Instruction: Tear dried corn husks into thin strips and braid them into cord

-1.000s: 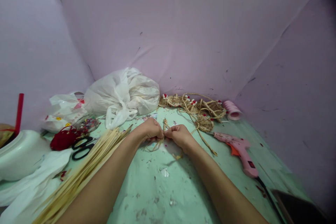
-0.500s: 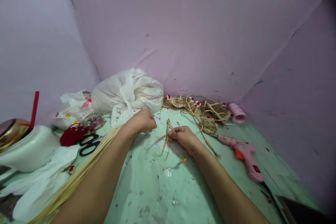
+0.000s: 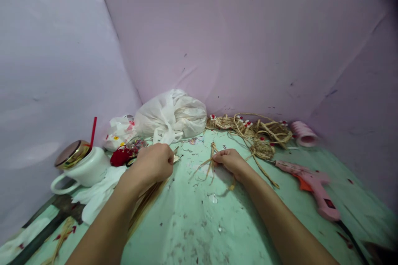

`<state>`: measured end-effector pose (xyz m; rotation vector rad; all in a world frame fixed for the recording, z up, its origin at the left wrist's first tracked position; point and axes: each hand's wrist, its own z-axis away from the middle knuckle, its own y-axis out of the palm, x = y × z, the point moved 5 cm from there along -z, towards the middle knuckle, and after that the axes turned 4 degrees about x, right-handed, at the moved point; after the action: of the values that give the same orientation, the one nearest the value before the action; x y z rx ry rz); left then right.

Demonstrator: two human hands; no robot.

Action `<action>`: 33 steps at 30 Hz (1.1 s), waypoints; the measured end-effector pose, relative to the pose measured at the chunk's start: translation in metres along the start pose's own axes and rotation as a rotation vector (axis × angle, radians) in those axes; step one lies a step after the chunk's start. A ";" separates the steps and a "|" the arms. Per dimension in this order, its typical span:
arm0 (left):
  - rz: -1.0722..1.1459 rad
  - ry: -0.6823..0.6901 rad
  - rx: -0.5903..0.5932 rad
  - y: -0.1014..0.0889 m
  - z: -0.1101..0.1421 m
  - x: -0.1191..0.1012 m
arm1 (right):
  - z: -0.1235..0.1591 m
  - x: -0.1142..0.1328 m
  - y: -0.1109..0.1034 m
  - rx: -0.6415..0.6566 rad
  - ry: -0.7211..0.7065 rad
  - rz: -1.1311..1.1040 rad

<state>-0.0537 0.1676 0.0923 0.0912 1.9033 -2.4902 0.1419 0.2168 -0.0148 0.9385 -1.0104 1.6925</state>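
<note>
My right hand (image 3: 231, 162) is closed in a pinch on a small knotted piece of raffia (image 3: 212, 151), whose loose ends splay out over the green tabletop. My left hand (image 3: 156, 161) is curled into a fist, and its palm side is hidden from me. Beneath and beside my left wrist runs a bundle of long pale raffia strands (image 3: 146, 211). A small pointed tip pokes out just past the left knuckles, too little of it showing to name.
A pink glue gun (image 3: 314, 186) lies on the right, near a pink spool (image 3: 304, 133). Braided straw pieces (image 3: 264, 149) with red and white beads line the back beside a white plastic bag (image 3: 174, 116). On the left are a white mug (image 3: 90, 169), red yarn (image 3: 120, 156) and a hammer (image 3: 46, 232).
My left hand has drawn back leftward and nearer to me, over the raffia bundle. My right hand keeps its pinch on the knotted raffia. The whole view has shifted left.
</note>
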 end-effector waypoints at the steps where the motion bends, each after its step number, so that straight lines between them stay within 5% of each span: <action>1: -0.066 -0.020 0.054 0.011 0.000 0.002 | 0.000 0.000 0.000 -0.001 0.002 0.001; 5: -0.180 -0.093 0.156 0.041 0.001 0.009 | 0.001 0.001 -0.001 -0.013 0.000 -0.002; 8: -0.165 -0.110 0.123 0.045 0.001 0.013 | 0.001 0.001 -0.001 -0.009 -0.010 -0.006; 13: 0.299 0.040 0.029 0.031 -0.007 0.003 | -0.005 -0.004 -0.001 -0.018 -0.050 -0.030; 18: 0.865 0.168 0.298 0.043 -0.034 -0.042 | -0.014 -0.010 -0.002 -0.028 -0.100 -0.041; 24: 0.755 0.121 0.271 0.065 -0.074 -0.057 | -0.015 -0.012 -0.003 -0.044 -0.050 -0.091; 29: 0.962 0.263 0.510 0.074 -0.082 -0.055 | -0.014 -0.011 -0.004 -0.055 -0.040 -0.065; 33: 0.932 0.242 0.593 0.077 -0.082 -0.056 | -0.014 -0.011 -0.004 -0.038 -0.037 -0.080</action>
<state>0.0088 0.2248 -0.0002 1.0339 0.7442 -2.2476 0.1463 0.2274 -0.0290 0.9759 -1.0128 1.5901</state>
